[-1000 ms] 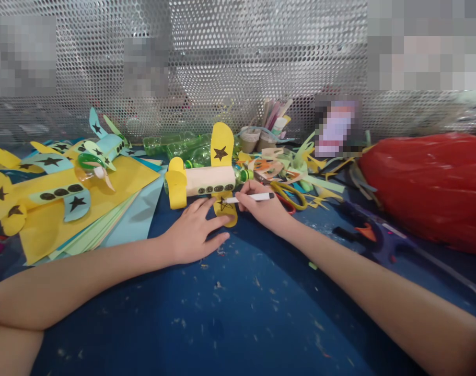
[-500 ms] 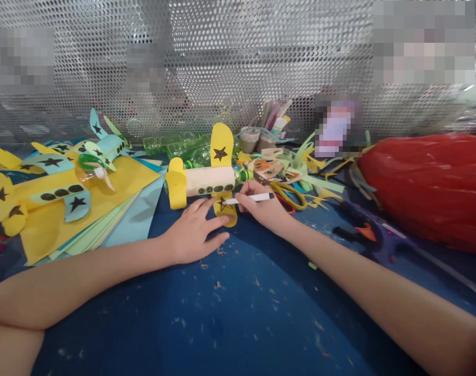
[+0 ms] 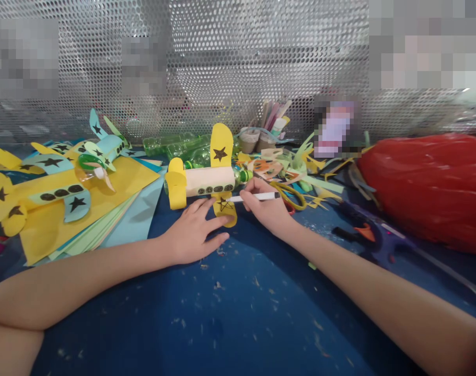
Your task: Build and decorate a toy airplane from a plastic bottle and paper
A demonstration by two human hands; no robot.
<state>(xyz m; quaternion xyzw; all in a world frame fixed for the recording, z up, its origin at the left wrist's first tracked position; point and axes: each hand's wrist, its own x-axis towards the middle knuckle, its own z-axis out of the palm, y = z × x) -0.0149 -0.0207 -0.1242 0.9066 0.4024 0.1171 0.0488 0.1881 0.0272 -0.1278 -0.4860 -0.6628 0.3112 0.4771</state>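
Toy plane (image 3: 216, 175): pale paper (image 3: 196, 180) around green bottle (image 3: 243, 176), round-tipped yellow wings (image 3: 222, 138)

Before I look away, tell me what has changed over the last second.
The right hand and the white marker it holds have shifted slightly right, by the lower yellow wing. Nothing was picked up or let go. The left hand and the model plane stayed where they were.

Bottles (image 3: 175, 144) lie behind the model plane (image 3: 208, 179), paper sheets (image 3: 146, 206) left, scissors (image 3: 289, 189) right.
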